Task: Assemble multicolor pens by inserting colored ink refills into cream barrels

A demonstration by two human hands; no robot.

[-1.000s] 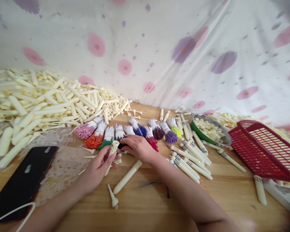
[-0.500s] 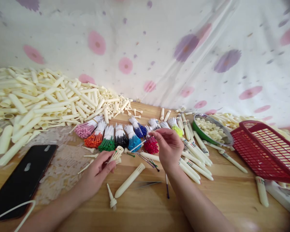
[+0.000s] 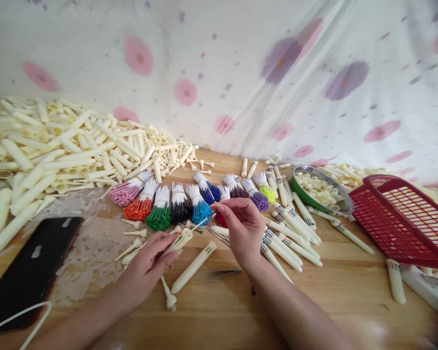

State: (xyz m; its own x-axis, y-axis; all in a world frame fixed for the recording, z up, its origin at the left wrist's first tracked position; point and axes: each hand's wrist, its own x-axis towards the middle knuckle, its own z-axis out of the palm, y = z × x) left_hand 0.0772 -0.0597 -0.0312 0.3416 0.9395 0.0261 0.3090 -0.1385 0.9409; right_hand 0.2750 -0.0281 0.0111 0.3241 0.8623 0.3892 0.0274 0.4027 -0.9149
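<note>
My left hand (image 3: 151, 262) is closed around a cream pen barrel (image 3: 184, 237), its slotted end tilted up toward the right, with a bit of green and orange showing in it. Between thumb and fingers, my right hand (image 3: 243, 226) pinches a thin white pen refill (image 3: 204, 220). The refill slants down to the left, its tip at the barrel's open end; how far inside it reaches, I cannot tell. Below lie another cream barrel (image 3: 194, 267), a small cream pointed part (image 3: 169, 295) and metal tweezers (image 3: 224, 273).
Bundled refills in several colours, such as a green bundle (image 3: 159, 214), line the table behind my hands. Cream barrels heap up (image 3: 58, 146) at the left, near a black phone (image 3: 29, 272). Rightward are filled pens (image 3: 282, 250), a green bowl (image 3: 302, 197) and a red basket (image 3: 397, 218).
My right hand has moved left and down, bringing the refill to the barrel's end. The barrel in my left hand has shifted slightly right and turned. The view has shifted slightly.
</note>
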